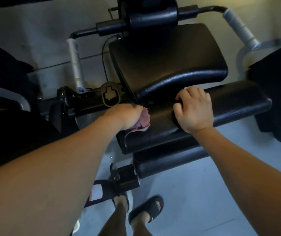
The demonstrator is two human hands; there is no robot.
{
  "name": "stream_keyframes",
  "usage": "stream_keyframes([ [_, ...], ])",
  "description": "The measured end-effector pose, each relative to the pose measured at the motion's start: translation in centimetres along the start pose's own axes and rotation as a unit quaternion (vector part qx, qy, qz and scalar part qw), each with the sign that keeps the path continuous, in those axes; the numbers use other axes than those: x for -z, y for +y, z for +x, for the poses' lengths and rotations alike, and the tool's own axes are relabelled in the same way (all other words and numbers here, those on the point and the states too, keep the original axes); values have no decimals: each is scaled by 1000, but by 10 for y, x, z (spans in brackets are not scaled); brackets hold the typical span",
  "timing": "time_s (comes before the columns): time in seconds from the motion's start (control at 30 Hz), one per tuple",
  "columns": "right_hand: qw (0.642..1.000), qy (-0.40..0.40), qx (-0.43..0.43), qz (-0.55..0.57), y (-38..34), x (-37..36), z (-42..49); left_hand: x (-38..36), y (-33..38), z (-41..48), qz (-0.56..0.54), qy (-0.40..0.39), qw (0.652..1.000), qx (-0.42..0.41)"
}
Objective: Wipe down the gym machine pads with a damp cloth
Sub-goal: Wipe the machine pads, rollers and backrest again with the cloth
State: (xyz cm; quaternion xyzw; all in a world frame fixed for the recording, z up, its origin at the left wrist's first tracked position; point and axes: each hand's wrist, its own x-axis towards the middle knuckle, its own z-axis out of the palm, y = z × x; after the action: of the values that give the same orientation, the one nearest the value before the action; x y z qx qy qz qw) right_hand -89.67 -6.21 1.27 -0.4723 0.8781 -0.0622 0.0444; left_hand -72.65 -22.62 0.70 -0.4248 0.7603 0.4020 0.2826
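**Clerk:** Item one, the cloth?

**Me:** Cloth [144, 118]: small, pinkish-purple, ragged or scalloped at the edge. Location: near the left end of the long pad [235, 101], bunched under my left hand [127, 116]. That hand gripped it as a wad and pressed it to the pad, with a fold spilling out on the pad side. Handling, by my judgement: light and limp, with no stiffness at all. Being damp, it was likely to cling to the cover and drag rather than glide. Best held balled in the palm, with loose corners tucked in.

**Clerk:** Item two, the pads?

**Me:** Long pad: black, rounded, with a glossy vinyl-like skin, running across the machine from left to right. My right hand [194, 109] sat on top near its middle, with the fingers curled over the far edge and the thumb on the near face. I judged it firm foam under a slick cover. It was fixed to the frame, so it could be steadied but not lifted. It might roll on its bar, hence the grip.

**Clerk:** Others listed?

**Me:** Seat pad [167, 55]: black, broad, just beyond the long pad, with a curved front edge. Lower pad [170, 160]: black, narrower, just below the long pad and nearer me. Neither hand was on these two. The light was too dim to show whether any surface was wet.
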Motion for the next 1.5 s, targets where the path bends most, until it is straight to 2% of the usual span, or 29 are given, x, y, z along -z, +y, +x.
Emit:
stream_keyframes([
  [0.07,1000,13,6,-1,0,-2,1,4,-1,11,-125,-57,990,23],
  [0.13,1000,12,7,-2,1,-1,3,6,6,16,-295,-106,949,47],
  [0.17,1000,9,7,-3,1,-1,3,8,10,16,-329,-123,935,43],
  [0.27,1000,3,5,-6,2,-1,5,14,9,17,-294,-161,942,5],
  [0.3,1000,0,4,-6,2,-1,5,15,6,16,-253,-158,954,-11],
  [0.4,1000,-2,6,-6,4,-5,7,-1,1,3,-7,-35,999,-29],
  [0.47,1000,-5,10,-2,6,-6,8,-12,6,-8,84,73,993,-47],
  [0.5,1000,-6,13,-5,6,-7,7,-13,8,-9,86,96,990,-56],
  [0.53,1000,-5,15,-7,7,-7,7,-12,8,-4,65,79,993,-54],
  [0.6,1000,-1,23,-5,12,-8,8,-5,6,14,-32,-28,999,-11],
  [0.63,1000,1,25,-6,11,-9,7,0,4,22,-102,-79,991,21],
  [0.7,999,0,34,-5,12,-10,7,2,1,33,-242,-132,957,85],
  [0.77,999,-11,33,-1,14,-10,9,1,5,36,-295,-142,939,107],
  [0.93,999,-30,39,20,17,-5,7,-2,42,16,-191,-75,972,116],
  [1.03,996,-32,40,72,20,0,7,-11,66,1,-29,-4,991,134],
  [1.13,981,-35,39,187,28,12,7,-24,86,-14,174,81,976,107],
  [1.2,954,-50,27,294,37,23,8,-44,103,-20,242,107,958,111],
  [1.27,942,-62,44,326,56,33,10,-68,129,-22,157,158,967,123],
  [1.33,955,-40,83,283,86,43,12,-83,156,-16,114,208,967,97],
  [1.5,977,-6,99,187,161,56,29,-58,178,7,44,159,984,61],
])
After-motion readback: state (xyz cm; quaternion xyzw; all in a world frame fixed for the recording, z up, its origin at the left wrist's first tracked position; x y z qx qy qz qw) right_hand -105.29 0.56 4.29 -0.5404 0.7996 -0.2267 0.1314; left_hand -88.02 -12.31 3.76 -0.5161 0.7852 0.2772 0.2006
